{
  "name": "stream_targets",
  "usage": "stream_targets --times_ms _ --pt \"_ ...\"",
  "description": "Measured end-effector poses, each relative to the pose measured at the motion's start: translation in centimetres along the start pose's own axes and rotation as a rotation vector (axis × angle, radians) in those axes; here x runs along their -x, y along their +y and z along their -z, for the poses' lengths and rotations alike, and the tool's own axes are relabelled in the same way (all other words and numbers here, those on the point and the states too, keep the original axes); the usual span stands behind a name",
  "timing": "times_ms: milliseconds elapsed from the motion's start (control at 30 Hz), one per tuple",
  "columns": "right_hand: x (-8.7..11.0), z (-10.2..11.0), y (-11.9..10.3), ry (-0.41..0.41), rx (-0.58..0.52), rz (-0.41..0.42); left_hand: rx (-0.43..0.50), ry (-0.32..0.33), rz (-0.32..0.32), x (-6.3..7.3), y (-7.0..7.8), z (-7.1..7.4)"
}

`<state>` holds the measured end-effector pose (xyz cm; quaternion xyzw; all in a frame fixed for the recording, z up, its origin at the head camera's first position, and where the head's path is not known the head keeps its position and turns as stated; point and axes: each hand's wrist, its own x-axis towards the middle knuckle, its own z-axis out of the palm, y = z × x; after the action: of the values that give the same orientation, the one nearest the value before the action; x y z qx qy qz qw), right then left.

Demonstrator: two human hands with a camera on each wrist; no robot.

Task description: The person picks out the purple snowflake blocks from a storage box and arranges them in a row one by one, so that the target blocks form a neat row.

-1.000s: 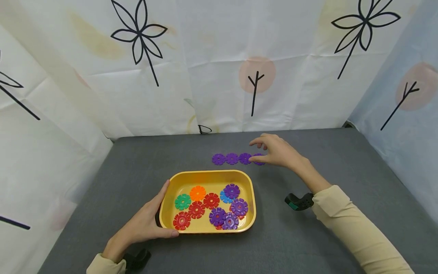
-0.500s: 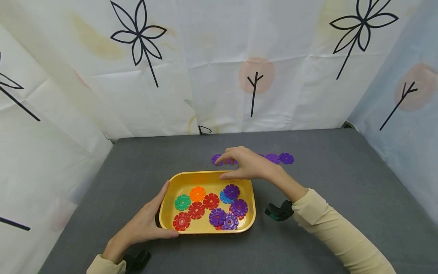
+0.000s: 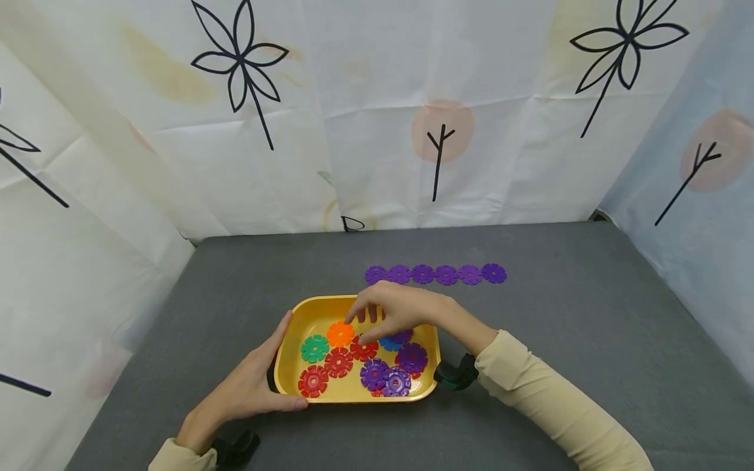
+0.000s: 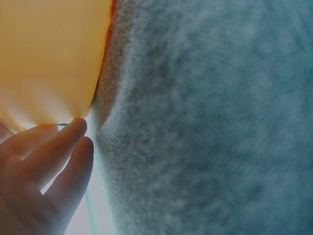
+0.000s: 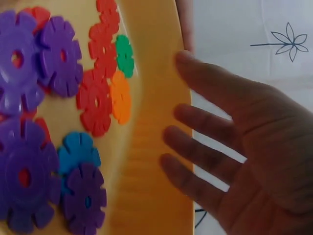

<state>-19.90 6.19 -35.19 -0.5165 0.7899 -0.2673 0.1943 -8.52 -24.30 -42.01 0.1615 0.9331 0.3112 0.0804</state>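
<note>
So we've got a yellow tray (image 3: pixel 291 366) sitting on a grey worktop (image 3: pixel 235 294), and the left hand (image 3: pixel 250 383) is holding it by its left side, thumb along the near edge and the other fingers up the outside of the wall. From the left wrist we can see fingertips right up against the yellow plastic.

The right hand (image 3: pixel 406 307) hangs over the far side of the tray, and its fingers are released: loosely bent, thumb apart from the rest. From the head view they're near an orange flower disc (image 3: pixel 339 334) and the red flower discs (image 3: pixel 338 362), but the right wrist view shows the tips apart from the pieces.

Inside the tray, we're looking at a green flower disc (image 3: pixel 315 348) just beside the orange one, three reds in a slanting line, and a bunch of purple flower discs (image 3: pixel 412 358) toward the right. A blue flower disc (image 3: pixel 389 344) is partly under one of those, and more red peeks out below others.

Beyond the tray there's a row of six purple discs (image 3: pixel 422 274) lying flat; we can't tell if they're linked or just side by side. White cloth (image 3: pixel 353 150) with plant drawings hangs behind.
</note>
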Motion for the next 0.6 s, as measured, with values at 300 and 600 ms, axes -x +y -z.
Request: stream_targets --times_ms 300,600 --pt "-0.8 -2.0 0.8 -0.272 -0.082 -0.084 -0.004 0.011 -0.006 -0.1 0.0 0.0" --pt "-1.0 -3.4 1.3 -0.321 0.024 -0.128 -0.004 0.008 -0.002 -0.1 -0.1 0.0"
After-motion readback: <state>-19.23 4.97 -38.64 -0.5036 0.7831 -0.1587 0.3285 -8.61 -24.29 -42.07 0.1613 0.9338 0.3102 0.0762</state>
